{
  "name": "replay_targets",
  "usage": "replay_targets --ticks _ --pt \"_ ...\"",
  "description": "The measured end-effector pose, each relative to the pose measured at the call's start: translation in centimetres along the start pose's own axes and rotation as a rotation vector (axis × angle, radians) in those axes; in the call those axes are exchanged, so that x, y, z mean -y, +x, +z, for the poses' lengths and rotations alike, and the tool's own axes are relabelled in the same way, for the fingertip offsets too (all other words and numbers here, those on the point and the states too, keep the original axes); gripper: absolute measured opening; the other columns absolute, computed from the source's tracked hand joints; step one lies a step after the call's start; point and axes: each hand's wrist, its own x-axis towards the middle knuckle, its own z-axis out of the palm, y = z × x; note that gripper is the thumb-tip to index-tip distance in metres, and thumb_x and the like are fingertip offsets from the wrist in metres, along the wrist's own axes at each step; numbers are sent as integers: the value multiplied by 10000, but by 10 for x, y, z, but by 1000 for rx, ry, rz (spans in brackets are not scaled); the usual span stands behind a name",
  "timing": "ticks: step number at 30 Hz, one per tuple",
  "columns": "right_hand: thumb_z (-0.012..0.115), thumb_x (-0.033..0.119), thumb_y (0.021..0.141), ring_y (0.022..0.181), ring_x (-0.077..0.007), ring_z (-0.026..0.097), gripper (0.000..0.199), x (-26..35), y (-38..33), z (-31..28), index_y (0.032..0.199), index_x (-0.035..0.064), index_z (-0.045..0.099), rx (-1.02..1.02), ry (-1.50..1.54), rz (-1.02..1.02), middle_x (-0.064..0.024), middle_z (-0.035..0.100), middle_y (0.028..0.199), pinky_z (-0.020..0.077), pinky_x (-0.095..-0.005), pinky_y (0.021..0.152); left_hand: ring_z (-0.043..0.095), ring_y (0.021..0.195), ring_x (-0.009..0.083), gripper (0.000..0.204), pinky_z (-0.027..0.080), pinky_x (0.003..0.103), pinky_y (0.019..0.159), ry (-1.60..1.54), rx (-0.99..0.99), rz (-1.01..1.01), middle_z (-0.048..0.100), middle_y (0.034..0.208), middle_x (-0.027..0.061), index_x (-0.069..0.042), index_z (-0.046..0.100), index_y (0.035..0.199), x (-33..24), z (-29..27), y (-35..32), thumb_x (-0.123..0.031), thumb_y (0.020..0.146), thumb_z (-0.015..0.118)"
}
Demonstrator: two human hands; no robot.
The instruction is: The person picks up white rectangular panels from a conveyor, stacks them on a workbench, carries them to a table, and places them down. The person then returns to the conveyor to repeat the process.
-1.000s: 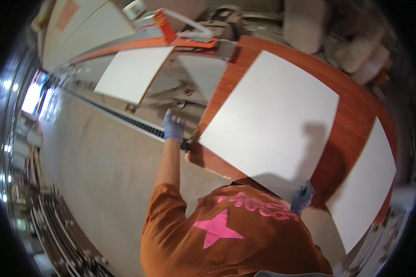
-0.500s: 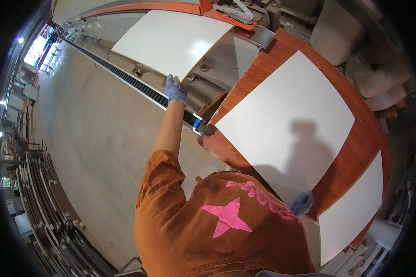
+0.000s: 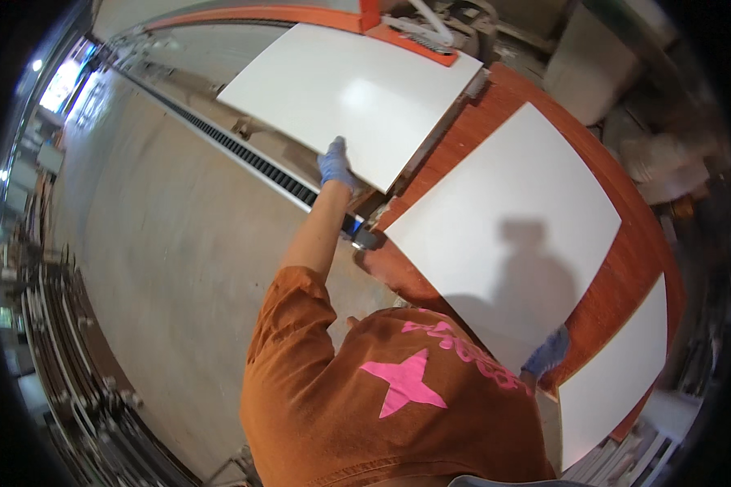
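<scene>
My left hand, in a blue glove, is closed on the near edge of a large white panel. That panel lies on the machine bed at the top, its right end close to the red-brown tabletop. My right hand, also gloved in blue, is low at the right beside the lower edge of a second white panel. Its fingers are blurred, so whether they grip that panel cannot be told. The second panel lies flat on the red-brown table, with my shadow across it.
A third white panel lies at the table's right edge. An orange machine beam runs behind the first panel. A black-slotted rail crosses the floor diagonally. Several boards stand stacked at lower left. Large grey ducting is at far right.
The first white panel has slid right toward the table, covering the gap there, with my left hand moving along on its edge. My right hand has risen slightly up and right.
</scene>
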Motion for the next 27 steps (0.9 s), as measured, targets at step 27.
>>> replay_targets --ticks 27 --pt "691 261 810 1008 -205 567 494 114 39 176 1165 -48 541 711 722 580 -115 609 1087 451 -328 895 652 903 242 211 578 376 763 -94 461 -657 665 996 90 -63 603 1031 33 -8 -90 -165 851 640"
